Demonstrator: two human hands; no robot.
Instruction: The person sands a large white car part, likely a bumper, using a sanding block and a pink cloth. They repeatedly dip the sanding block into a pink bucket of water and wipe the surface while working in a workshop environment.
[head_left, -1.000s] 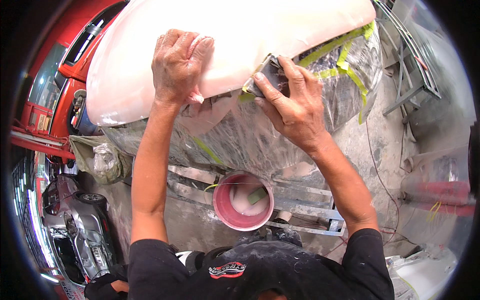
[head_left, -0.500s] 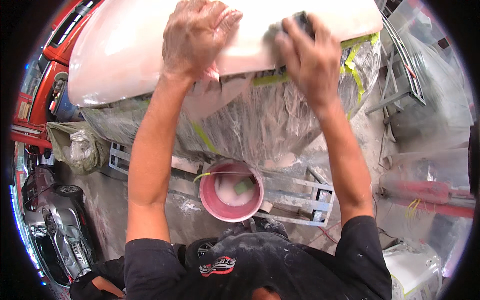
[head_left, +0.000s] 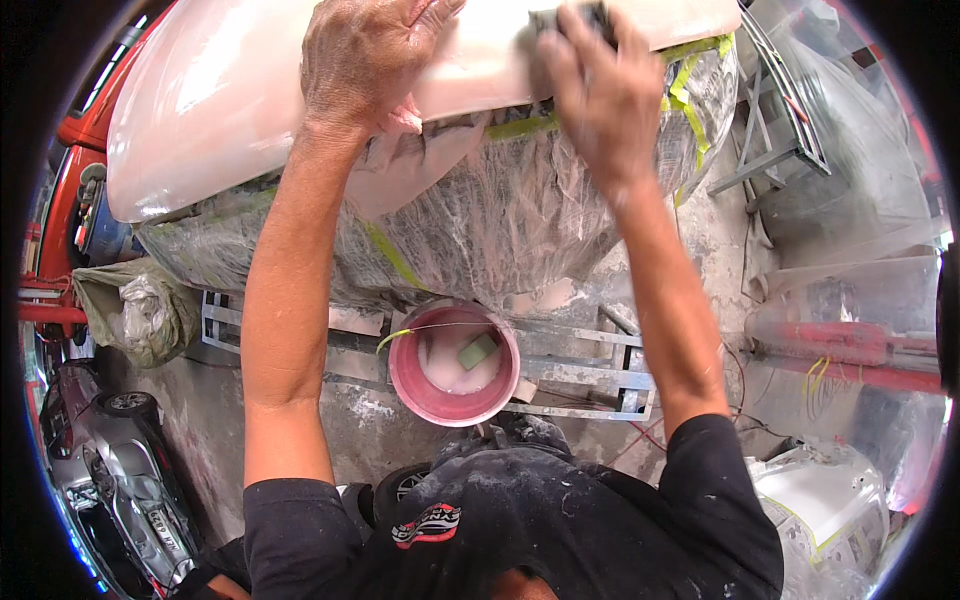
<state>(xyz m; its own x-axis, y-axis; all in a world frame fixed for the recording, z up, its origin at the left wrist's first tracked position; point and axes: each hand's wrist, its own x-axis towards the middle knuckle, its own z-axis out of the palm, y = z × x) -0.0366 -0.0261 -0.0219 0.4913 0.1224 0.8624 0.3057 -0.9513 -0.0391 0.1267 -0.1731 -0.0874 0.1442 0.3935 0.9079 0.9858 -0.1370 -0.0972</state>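
A wet, pale pink-white car body panel (head_left: 200, 110) fills the top of the view. My left hand (head_left: 365, 65) is closed over it, and the end of a pink cloth (head_left: 403, 116) hangs from under the palm at the panel's near edge. To its right, my right hand (head_left: 610, 100) grips a dark sanding pad (head_left: 575, 22) against the panel's surface. Motion blurs the right fingers and the pad. Below the panel, milky-streaked plastic sheeting (head_left: 480, 220) hangs down, fixed with yellow-green masking tape (head_left: 525, 127).
Under the panel stands a pink bucket (head_left: 405, 390) of cloudy water with a green block (head_left: 478, 351) in it. A metal frame (head_left: 590, 375) lies behind it. Metal stand legs (head_left: 765, 165) rise at right; a filled sack (head_left: 140, 310) and a damaged grey car (head_left: 125, 470) are at left.
The view has shifted, so panel and bucket sit slightly further up and left. Both hands keep roughly their places on the panel; the right hand is blurred by movement.
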